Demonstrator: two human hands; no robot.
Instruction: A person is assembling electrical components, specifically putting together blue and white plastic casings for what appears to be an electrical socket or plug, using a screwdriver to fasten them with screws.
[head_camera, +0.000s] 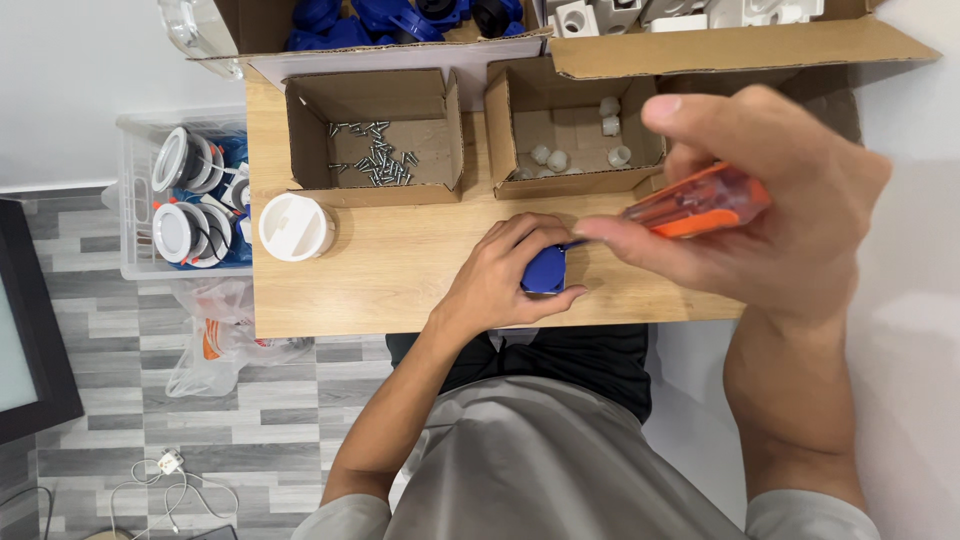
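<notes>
My left hand grips a small blue plastic part and presses it onto the wooden table. My right hand holds an orange screwdriver with a clear handle. Its tip points left and meets the blue part just beside my left fingers. The part is largely hidden under my left hand.
Behind my hands stand an open cardboard box of small screws and another with white plastic pieces. A white round cap sits at the table's left. Larger boxes of blue parts and white parts are at the back. A clear bin stands on the floor.
</notes>
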